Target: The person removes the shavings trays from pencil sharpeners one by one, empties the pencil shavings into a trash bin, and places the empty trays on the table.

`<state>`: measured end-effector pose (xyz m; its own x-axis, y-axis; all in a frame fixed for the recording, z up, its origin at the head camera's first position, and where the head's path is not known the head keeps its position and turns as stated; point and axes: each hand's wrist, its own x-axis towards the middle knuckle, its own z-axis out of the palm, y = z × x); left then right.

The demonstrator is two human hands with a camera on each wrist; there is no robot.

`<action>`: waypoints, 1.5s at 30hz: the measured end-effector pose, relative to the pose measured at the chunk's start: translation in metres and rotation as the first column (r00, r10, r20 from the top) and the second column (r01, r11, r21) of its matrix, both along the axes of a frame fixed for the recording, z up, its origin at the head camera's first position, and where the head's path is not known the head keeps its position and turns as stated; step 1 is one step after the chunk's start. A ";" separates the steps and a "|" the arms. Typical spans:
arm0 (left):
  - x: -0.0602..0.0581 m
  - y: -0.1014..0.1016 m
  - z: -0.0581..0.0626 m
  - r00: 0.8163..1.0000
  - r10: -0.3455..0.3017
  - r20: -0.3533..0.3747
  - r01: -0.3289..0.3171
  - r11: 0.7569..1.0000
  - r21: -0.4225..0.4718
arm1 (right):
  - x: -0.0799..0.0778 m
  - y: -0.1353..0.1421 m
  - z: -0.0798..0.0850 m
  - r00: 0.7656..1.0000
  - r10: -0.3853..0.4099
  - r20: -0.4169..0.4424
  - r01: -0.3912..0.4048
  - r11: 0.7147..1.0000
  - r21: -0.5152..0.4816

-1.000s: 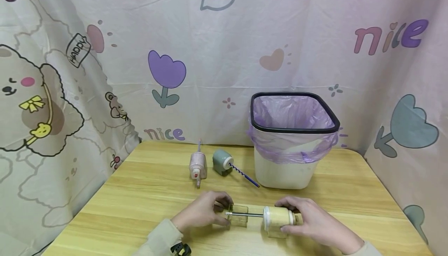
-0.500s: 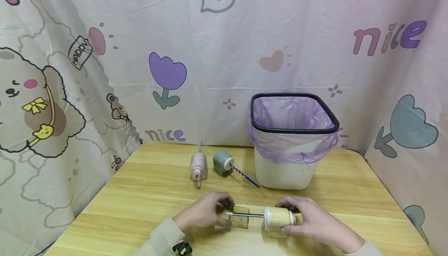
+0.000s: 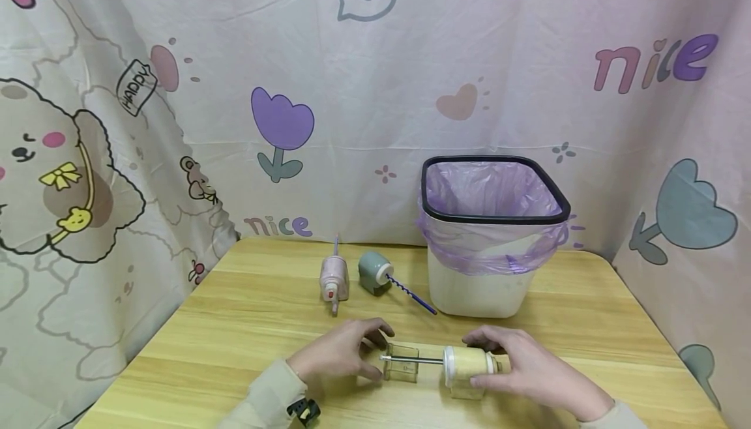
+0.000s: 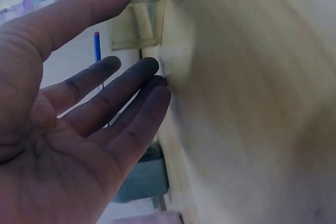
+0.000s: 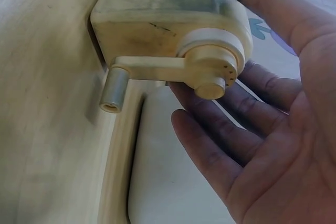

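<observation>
A yellow hand-crank pencil sharpener (image 3: 466, 362) lies on the table, with a dark pencil (image 3: 428, 360) sticking out to its left. Under the pencil's pale end sits a clear box (image 3: 401, 371), apart from the sharpener. My left hand (image 3: 340, 352) is beside that box, its fingers spread and holding nothing; the left wrist view shows the palm bare. My right hand (image 3: 530, 367) surrounds the sharpener loosely, thumb at the near side and fingers at the far side. In the right wrist view the crank (image 5: 149, 69) hangs free of the fingers; whether the fingertips touch the body is hard to tell.
A pink sharpener (image 3: 334, 279) with a pencil in it stands at the back. Beside it is a grey-green sharpener (image 3: 372, 272) with a blue pencil (image 3: 413, 295). A white bin (image 3: 478, 285) with a purple liner stands at the back right, before a printed curtain (image 3: 364, 90).
The fingers of my left hand have spread slightly beside the clear box. My right hand has loosened a little around the sharpener. The sharpener, pencil and box have not visibly moved.
</observation>
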<state>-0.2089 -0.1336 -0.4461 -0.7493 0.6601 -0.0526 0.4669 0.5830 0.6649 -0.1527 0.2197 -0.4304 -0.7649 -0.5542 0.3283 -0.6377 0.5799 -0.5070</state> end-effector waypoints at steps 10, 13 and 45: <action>-0.010 -0.008 0.011 1.000 0.012 -0.029 -0.013 1.000 -0.018 | -0.002 -0.003 0.008 0.999 -0.032 0.002 0.032 0.999 0.007; -0.013 -0.010 0.013 0.996 0.003 -0.087 -0.005 1.000 -0.021 | -0.003 -0.006 0.010 1.000 -0.027 -0.002 0.027 1.000 0.008; -0.048 -0.016 0.056 0.851 0.175 -0.495 -0.223 0.974 -0.039 | -0.016 -0.035 0.028 0.999 -0.028 -0.029 0.028 0.999 -0.020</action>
